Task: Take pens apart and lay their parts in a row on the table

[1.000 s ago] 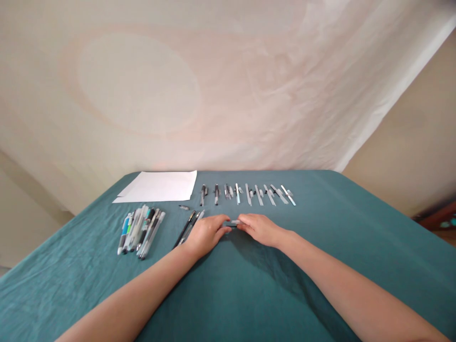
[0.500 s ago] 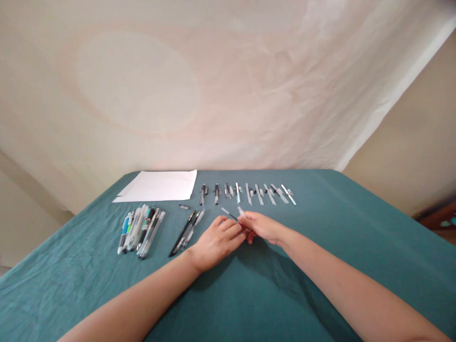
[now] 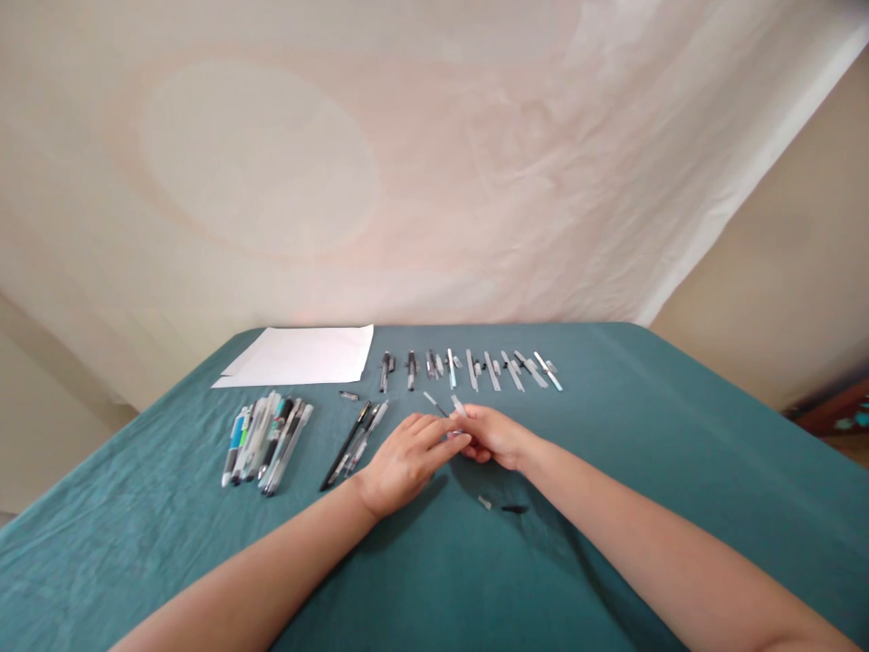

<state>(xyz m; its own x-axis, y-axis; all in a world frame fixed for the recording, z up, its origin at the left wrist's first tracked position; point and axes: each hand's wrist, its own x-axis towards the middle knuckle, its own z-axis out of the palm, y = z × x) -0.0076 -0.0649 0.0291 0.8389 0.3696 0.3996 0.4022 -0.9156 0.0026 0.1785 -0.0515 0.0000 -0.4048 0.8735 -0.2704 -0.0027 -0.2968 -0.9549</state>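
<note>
Head view: 2 bare hands meet above a green cloth (image 3: 380, 589), near the middle of the table. The right hand (image 3: 497, 438) has its fingers drawn narrow around a clear tube (image 3: 459, 407), whose upper end projects past the fingertips. Just to the left of this tube, a slim refill (image 3: 434, 403) juts obliquely forward from between the hands; which hand grips it cannot be told. The left hand (image 3: 412, 460) lies palm down, its fingers bent and reaching to the right hand's fingertips; whether they hold anything is hidden. Nearer the wearer, below the right hand, lie 2 small parts, a clear piece (image 3: 484, 503) and a black piece (image 3: 514, 509), well apart from the sorted items. Beyond the hands runs a row of pen parts (image 3: 472, 370), each barrel with smaller pieces beside it. To the left of the left hand lie a few loose pens (image 3: 345, 446), with a small dark cap (image 3: 348, 396) near their far end; farther left is a larger pile of pens (image 3: 277, 439), with white paper (image 3: 299, 355) behind it
</note>
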